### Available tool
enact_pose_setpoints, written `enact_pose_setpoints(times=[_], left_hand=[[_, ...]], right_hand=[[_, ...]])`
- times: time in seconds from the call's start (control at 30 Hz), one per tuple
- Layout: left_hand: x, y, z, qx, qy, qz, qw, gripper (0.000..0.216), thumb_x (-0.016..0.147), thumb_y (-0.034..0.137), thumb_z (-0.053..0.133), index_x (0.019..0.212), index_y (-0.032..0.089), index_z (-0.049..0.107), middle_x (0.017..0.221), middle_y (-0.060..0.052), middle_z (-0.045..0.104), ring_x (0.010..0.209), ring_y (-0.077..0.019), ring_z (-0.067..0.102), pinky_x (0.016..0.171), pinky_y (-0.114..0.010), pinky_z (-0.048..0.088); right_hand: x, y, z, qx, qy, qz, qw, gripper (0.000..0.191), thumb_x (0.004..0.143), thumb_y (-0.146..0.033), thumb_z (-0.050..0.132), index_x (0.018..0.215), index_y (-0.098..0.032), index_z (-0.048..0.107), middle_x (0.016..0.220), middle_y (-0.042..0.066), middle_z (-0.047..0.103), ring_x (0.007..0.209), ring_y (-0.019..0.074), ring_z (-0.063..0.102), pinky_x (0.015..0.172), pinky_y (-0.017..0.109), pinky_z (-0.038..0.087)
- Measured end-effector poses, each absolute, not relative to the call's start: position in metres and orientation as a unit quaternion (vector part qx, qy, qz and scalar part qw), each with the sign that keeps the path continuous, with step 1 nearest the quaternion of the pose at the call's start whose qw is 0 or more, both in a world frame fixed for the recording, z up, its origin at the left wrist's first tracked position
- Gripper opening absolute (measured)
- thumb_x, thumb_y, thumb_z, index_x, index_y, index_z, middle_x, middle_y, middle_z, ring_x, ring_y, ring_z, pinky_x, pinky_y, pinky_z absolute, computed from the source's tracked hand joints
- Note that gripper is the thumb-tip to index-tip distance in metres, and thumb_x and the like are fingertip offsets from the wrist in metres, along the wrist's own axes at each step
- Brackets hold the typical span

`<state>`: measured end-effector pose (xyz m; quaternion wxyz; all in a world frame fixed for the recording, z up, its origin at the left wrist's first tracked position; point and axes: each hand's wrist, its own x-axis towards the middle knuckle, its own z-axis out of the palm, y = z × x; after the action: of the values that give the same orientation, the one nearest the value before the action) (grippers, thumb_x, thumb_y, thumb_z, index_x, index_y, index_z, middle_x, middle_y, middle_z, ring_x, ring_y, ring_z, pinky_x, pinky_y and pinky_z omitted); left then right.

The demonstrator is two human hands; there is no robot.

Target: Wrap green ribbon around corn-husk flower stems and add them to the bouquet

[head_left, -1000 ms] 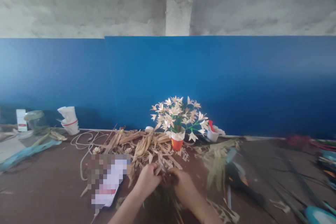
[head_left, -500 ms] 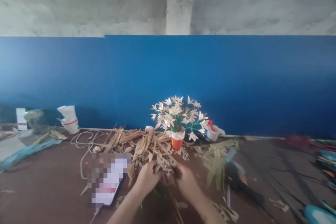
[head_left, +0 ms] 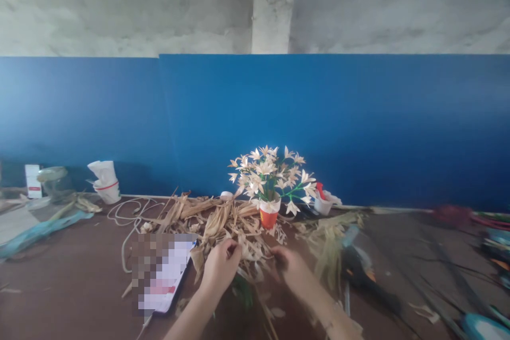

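Note:
My left hand (head_left: 220,268) is curled, its fingertips pinching dried straw-coloured leaf strips at the near edge of a heap of husks (head_left: 215,220). My right hand (head_left: 290,266) is also closed on the same strips, a hand's width to the right. A pale strip (head_left: 255,261) stretches between the two hands. Just behind the heap stands a small red and white cup (head_left: 269,214) holding a bouquet of handmade cream flowers (head_left: 271,172) on green stems.
A brown table (head_left: 71,287) runs to a blue wall. Left: white cord (head_left: 127,212), stacked white cups (head_left: 104,181), a glass jar (head_left: 53,180), a teal strip (head_left: 35,234). A blurred-out flat item (head_left: 163,271) lies beside my left hand. Right: loose fibres (head_left: 330,239), dark tools, another white cup (head_left: 323,203).
My hands have moved apart and slightly away from me, drawing a leaf strip out between them; a second ago they were pressed together over one spot.

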<state>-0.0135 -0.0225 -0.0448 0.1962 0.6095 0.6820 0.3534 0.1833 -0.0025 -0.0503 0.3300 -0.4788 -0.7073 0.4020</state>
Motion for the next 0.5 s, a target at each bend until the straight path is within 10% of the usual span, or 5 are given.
enact_pose_setpoints(times=[0.5], left_hand=[[-0.022,-0.018,-0.061,0.628,0.673,0.386,0.055,0.022,0.071,0.004,0.046,0.078,0.019,0.060,0.088,-0.007,0.063,0.088,-0.0220,0.058,0.079,-0.035,0.044]], right_hand=[[0.186,0.006,-0.075,-0.569,-0.695,0.281,0.337,0.030,0.069,-0.018,0.048,0.095,-0.019,0.062,0.095,0.007,0.070,0.091,0.0212,0.064,0.076,0.026,0.046]])
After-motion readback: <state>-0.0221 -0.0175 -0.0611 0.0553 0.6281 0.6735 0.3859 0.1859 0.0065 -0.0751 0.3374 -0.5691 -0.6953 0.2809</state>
